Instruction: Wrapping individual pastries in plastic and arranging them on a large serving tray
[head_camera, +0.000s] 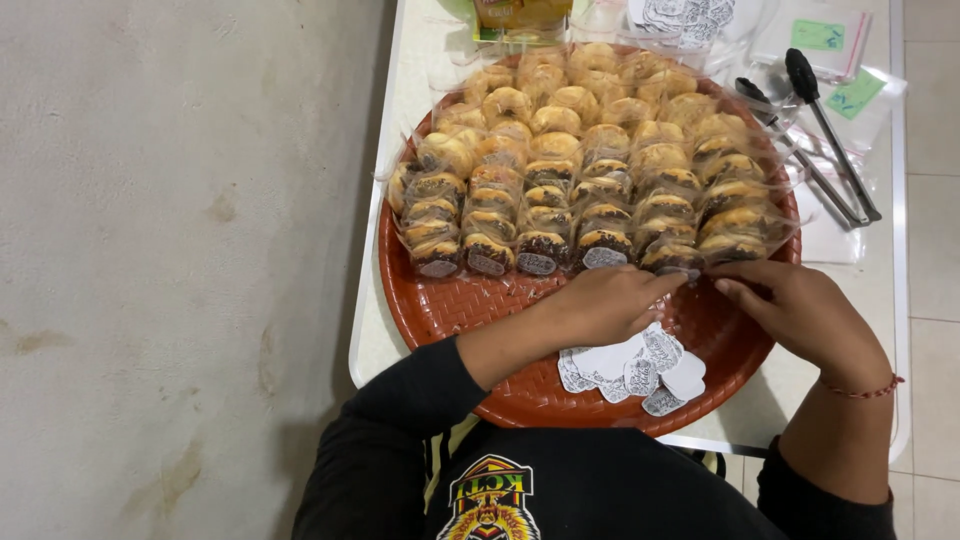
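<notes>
Head cam: left hand (605, 303) and right hand (800, 312) meet fingertip-to-fingertip over the woven red tray (440, 310), both pinching a wrapped pastry (672, 258) at the near end of the rows. Sticker pile (632, 368) lies just below the hands, on the tray; black tongs (825, 130) well apart, far right on the table.

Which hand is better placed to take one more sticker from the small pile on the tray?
Probably the left hand. It lies directly beside the sticker pile on the woven tray. The right hand is farther off, its fingertips at a wrapped pastry in the front row.
</notes>
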